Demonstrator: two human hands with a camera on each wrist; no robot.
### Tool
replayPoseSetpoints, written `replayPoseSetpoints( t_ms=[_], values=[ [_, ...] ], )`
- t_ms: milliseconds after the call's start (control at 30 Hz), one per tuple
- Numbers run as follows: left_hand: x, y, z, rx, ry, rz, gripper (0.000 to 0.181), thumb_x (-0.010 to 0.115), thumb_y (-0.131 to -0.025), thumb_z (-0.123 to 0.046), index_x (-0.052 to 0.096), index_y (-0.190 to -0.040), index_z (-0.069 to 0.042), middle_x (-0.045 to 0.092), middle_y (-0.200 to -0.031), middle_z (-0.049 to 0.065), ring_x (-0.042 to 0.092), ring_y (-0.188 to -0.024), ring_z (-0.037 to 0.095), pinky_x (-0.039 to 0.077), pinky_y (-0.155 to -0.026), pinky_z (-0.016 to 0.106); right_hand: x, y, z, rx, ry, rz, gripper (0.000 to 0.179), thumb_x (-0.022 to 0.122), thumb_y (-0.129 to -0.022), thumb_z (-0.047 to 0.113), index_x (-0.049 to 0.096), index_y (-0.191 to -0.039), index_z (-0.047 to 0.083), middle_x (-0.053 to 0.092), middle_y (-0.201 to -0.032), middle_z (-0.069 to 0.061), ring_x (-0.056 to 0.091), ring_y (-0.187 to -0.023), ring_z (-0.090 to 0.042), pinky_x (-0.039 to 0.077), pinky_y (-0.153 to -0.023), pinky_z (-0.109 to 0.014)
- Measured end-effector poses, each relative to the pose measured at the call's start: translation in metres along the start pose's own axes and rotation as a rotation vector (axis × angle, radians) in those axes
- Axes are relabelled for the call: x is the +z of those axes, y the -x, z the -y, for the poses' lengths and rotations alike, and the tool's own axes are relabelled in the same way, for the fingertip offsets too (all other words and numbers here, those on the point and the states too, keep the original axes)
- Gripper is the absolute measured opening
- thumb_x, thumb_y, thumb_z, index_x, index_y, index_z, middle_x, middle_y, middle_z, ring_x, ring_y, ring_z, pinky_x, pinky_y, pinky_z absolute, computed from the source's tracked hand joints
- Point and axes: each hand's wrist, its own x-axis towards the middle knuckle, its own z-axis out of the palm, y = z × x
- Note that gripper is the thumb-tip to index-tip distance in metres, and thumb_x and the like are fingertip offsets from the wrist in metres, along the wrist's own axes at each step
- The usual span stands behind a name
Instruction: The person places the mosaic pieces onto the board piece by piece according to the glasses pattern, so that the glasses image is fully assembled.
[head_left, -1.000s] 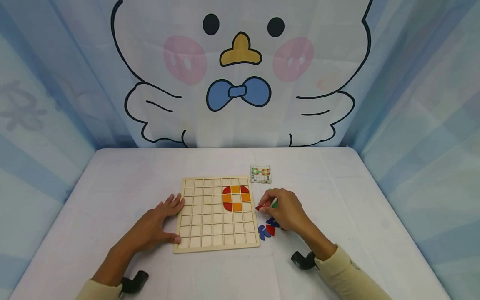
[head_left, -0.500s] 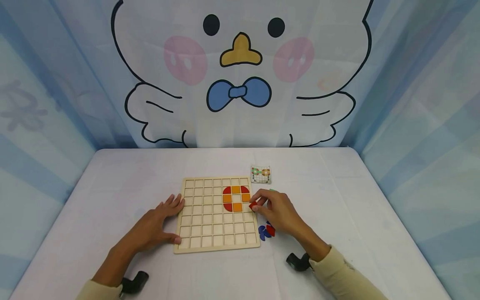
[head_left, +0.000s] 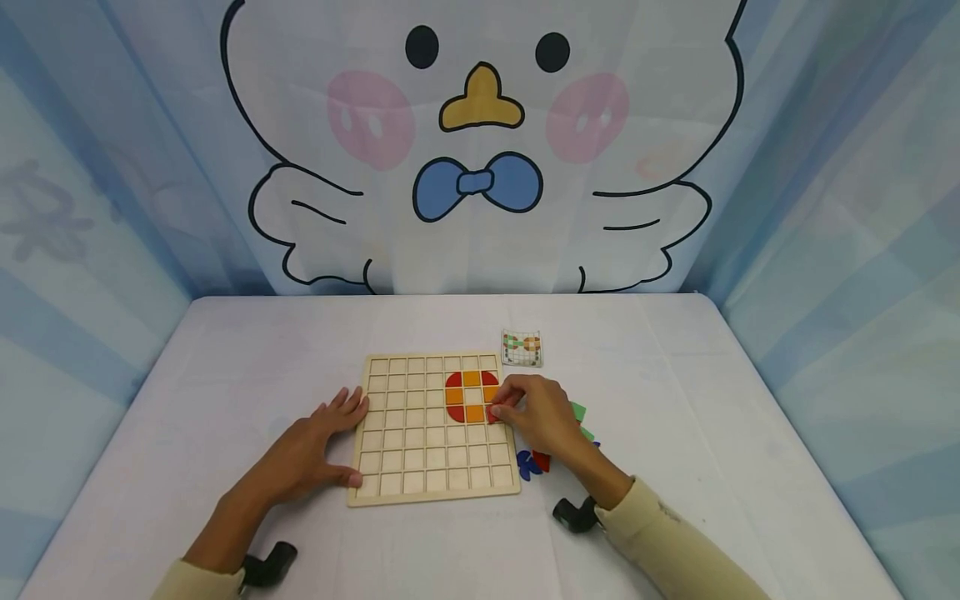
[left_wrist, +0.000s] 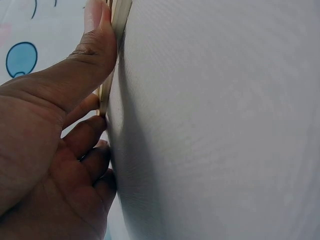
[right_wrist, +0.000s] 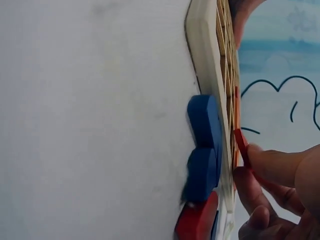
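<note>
On the wooden grid board (head_left: 433,429), right hand (head_left: 542,414) now moved in from 3 o'clock, pinching red piece (head_left: 495,413) edge-down at ring's lower-right cell, left hand (head_left: 318,450) unmoved, spread flat on board's left edge.

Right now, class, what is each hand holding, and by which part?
The right hand pinches a small red piece by its edge, over the wooden grid board. The left hand holds nothing; it rests against the board's left edge.

The left hand (left_wrist: 45,150) presses its thumb (left_wrist: 92,47) flat against the wooden board's edge (left_wrist: 119,20) — white tablecloth (left_wrist: 220,125) fills the rest.
</note>
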Motion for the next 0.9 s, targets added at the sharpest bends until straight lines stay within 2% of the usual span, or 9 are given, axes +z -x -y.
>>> replayPoseSetpoints(
  t_ms=[133, 467, 767, 900],
  values=[
    [0.0, 0.0, 0.001, 0.0, 0.004, -0.001, 0.115, 0.094, -0.07, -0.043, 0.038, -0.164, -0.008, 0.027, -0.174, 0.015, 0.023, -0.163, 0.045, 0.025, -0.128, 0.069, 0.001, -0.001, 0.004, -0.004, 0.019, 0.002, 0.009, 0.085, -0.092, 0.022, 0.076, -0.09, 0.024, 0.068, -0.077, 0.009, 0.06, -0.076, -0.012, 0.047, -0.066, -0.029],
    [0.0, 0.001, 0.003, -0.003, 0.012, 0.004, 0.115, 0.094, -0.071, -0.042, 0.037, -0.164, -0.008, 0.026, -0.175, 0.015, 0.022, -0.163, 0.044, 0.023, -0.129, 0.067, 0.004, -0.004, 0.012, 0.06, 0.045, 0.011, 0.012, 0.083, -0.094, 0.024, 0.074, -0.087, 0.021, 0.066, -0.072, 0.006, 0.057, -0.066, -0.014, 0.042, -0.055, -0.026],
    [0.0, 0.0, 0.003, -0.014, 0.005, 0.008, 0.115, 0.094, -0.071, -0.043, 0.037, -0.164, -0.009, 0.026, -0.175, 0.015, 0.022, -0.163, 0.044, 0.024, -0.129, 0.068, 0.004, -0.008, 0.013, 0.068, 0.112, 0.008, 0.017, 0.086, -0.092, 0.026, 0.072, -0.082, 0.021, 0.066, -0.071, 0.006, 0.058, -0.066, -0.013, 0.046, -0.055, -0.027],
    [0.0, 0.0, 0.002, -0.019, 0.011, 0.01, 0.115, 0.095, -0.071, -0.042, 0.036, -0.165, -0.009, 0.025, -0.175, 0.013, 0.021, -0.164, 0.043, 0.022, -0.13, 0.066, 0.002, -0.009, 0.011, 0.097, 0.128, 0.009, 0.019, 0.087, -0.091, 0.026, 0.071, -0.082, 0.021, 0.066, -0.072, 0.006, 0.058, -0.067, -0.014, 0.045, -0.056, -0.028]
  ],
)
